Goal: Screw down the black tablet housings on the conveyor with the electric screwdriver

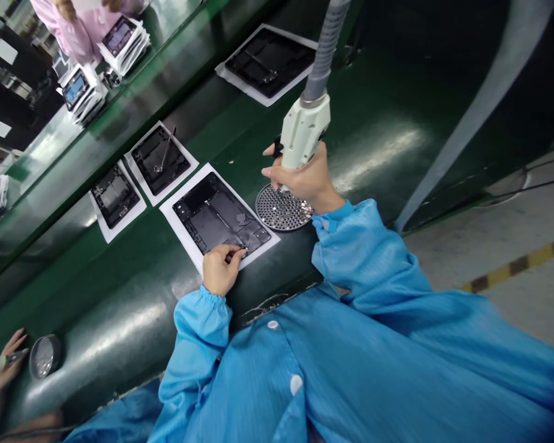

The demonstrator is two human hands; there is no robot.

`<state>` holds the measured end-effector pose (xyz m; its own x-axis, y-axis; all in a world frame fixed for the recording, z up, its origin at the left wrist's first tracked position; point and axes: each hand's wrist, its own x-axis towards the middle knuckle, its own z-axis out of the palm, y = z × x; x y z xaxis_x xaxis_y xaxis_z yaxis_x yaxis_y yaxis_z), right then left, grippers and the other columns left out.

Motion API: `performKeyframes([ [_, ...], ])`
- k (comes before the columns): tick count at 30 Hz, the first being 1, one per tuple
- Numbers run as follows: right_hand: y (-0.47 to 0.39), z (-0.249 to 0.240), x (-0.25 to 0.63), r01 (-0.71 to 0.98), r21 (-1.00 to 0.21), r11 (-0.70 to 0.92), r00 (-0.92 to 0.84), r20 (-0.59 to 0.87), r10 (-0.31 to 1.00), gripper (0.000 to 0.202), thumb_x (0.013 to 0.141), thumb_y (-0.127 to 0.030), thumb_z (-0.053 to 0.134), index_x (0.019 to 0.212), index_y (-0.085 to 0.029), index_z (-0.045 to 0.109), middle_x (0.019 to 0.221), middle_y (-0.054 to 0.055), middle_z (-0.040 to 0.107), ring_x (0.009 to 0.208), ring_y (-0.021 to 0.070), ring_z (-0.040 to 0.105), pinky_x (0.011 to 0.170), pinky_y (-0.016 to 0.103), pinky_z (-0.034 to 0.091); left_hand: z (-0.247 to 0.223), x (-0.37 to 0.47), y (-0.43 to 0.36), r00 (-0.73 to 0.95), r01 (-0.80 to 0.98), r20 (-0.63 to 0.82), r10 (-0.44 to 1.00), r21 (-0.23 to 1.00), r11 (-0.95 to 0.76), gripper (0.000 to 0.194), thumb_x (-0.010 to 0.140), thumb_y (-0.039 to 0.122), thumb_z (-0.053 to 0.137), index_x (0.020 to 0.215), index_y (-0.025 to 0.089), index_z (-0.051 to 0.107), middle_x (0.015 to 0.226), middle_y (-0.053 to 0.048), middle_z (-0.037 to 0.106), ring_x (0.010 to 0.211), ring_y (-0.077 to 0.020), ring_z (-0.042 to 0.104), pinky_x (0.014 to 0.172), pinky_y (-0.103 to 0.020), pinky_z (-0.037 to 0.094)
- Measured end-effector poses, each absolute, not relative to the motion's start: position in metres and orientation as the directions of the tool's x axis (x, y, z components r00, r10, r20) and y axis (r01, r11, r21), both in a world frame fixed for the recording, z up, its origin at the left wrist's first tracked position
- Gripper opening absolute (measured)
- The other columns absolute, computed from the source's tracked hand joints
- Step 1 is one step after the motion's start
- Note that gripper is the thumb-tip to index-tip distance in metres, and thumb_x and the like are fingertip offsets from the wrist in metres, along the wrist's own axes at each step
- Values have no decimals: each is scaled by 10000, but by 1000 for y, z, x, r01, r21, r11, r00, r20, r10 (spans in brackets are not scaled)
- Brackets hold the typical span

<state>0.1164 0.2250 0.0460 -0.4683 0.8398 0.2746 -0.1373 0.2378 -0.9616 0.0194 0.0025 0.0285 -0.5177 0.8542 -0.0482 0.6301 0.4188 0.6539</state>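
My right hand (307, 181) is wrapped round a white electric screwdriver (305, 132) with a grey coiled cable sleeve rising from its top. Its lower end points down over a round perforated dish (277, 212) that holds small shiny parts, likely screws. To the left of the dish, a black tablet housing (219, 212) lies on a white sheet. My left hand (221, 269) rests at the near edge of that housing, its thumb and fingers pinched together. What they hold, if anything, is too small to make out.
Two smaller housings on white sheets, one black (161, 159) and one dark grey (115, 195), lie to the left. Another housing (270, 61) sits farther back. A co-worker's hand (9, 363) holds a similar tool near a round dish (45, 357). A grey strap (466, 123) hangs at right.
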Motion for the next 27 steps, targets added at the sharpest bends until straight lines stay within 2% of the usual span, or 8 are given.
performKeyframes([
  [3, 225, 47, 117, -146, -959, 242, -477, 282, 832, 291, 681, -405, 794, 838, -234, 618, 498, -40, 510, 491, 148, 551, 544, 342, 530, 32, 17, 3, -512, 696, -3, 859, 584, 417, 54, 788, 245, 709, 774, 193, 716, 801, -22, 653, 722, -139, 591, 686, -263, 460],
  [6, 224, 48, 117, -179, -955, 234, -469, 292, 833, 257, 672, -325, 797, 825, -219, 621, 487, -49, 516, 458, 132, 535, 522, 322, 512, 33, 19, 7, -524, 718, -10, 852, 533, 448, 71, 781, 254, 726, 770, 190, 699, 802, -18, 636, 727, -145, 583, 683, -270, 452],
  [11, 222, 49, 116, -244, -942, 231, -437, 319, 841, 206, 640, -200, 754, 809, -192, 636, 462, -68, 540, 390, 112, 507, 444, 274, 444, 24, 26, 2, -470, 809, 82, 879, 437, 392, 152, 858, 304, 650, 766, 192, 697, 812, -28, 647, 793, -165, 575, 731, -289, 451],
  [16, 227, 46, 116, -244, -930, 276, -404, 356, 843, 257, 628, -280, 804, 802, -209, 629, 461, -67, 539, 390, 109, 501, 428, 271, 435, 19, 24, -19, -244, 940, 194, 950, 290, 182, 194, 912, 311, 566, 991, 224, 721, 1001, -67, 665, 930, -200, 564, 787, -334, 459],
  [19, 225, 47, 112, -257, -922, 289, -399, 373, 838, 288, 649, -364, 807, 800, -222, 607, 464, -71, 518, 387, 104, 487, 416, 269, 434, 17, 18, -19, -209, 967, 239, 948, 193, 164, 175, 900, 287, 580, 997, 267, 725, 1116, -72, 658, 1110, -258, 540, 910, -441, 421],
  [22, 210, 53, 104, -303, -916, 262, -447, 380, 810, 284, 688, -398, 775, 830, -228, 598, 476, -71, 505, 394, 99, 480, 420, 267, 444, 11, 10, -8, -254, 961, 285, 924, 183, 207, 153, 880, 271, 606, 966, 281, 732, 1195, -67, 641, 1230, -290, 493, 1032, -536, 325],
  [27, 165, 63, 86, -339, -936, 91, -617, 294, 730, 271, 669, -318, 767, 855, -203, 608, 494, -61, 544, 407, 108, 502, 429, 268, 450, -1, 2, 5, -312, 936, 317, 896, 263, 233, 163, 880, 278, 604, 977, 275, 735, 1203, -66, 647, 1240, -268, 507, 1065, -520, 315],
])
